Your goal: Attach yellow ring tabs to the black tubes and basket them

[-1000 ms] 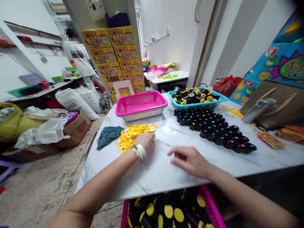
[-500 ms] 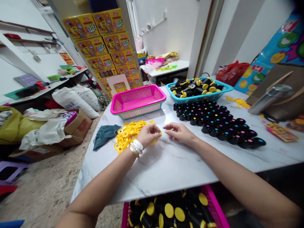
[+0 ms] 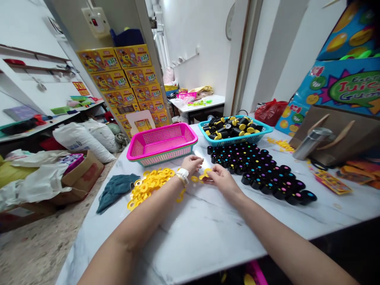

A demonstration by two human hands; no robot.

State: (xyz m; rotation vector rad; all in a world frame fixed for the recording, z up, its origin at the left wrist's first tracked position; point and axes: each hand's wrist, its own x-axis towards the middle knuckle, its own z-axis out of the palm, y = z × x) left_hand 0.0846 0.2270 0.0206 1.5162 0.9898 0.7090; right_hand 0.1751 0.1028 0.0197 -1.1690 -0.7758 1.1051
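Observation:
My right hand (image 3: 222,180) is closed with a few yellow plastic rings (image 3: 205,173) at its fingertips, just above the marble-patterned table (image 3: 190,245). Close by on the left, my left hand (image 3: 192,163) has its fingers drawn together; whether anything is between them is hidden. A white band circles that wrist. Beside the left forearm lies a heap of yellow rings (image 3: 151,183), partly covered by the arm. Right of my hands, black cylinders (image 3: 252,162) stand in close rows, with small coloured dots on their tops.
An empty pink basket (image 3: 162,144) is nested in a green one behind my left hand. A blue basket (image 3: 237,139) holds black and yellow pieces. A dark cloth (image 3: 117,190) lies left; a metal flask (image 3: 311,143) and paper bag (image 3: 341,134) stand right. Below the table edge shows a pink basket (image 3: 257,273).
My right hand now has yellow rings at its fingertips. My left hand has shifted off the heap toward the back. The view has tilted up, leaving less of the lower basket visible.

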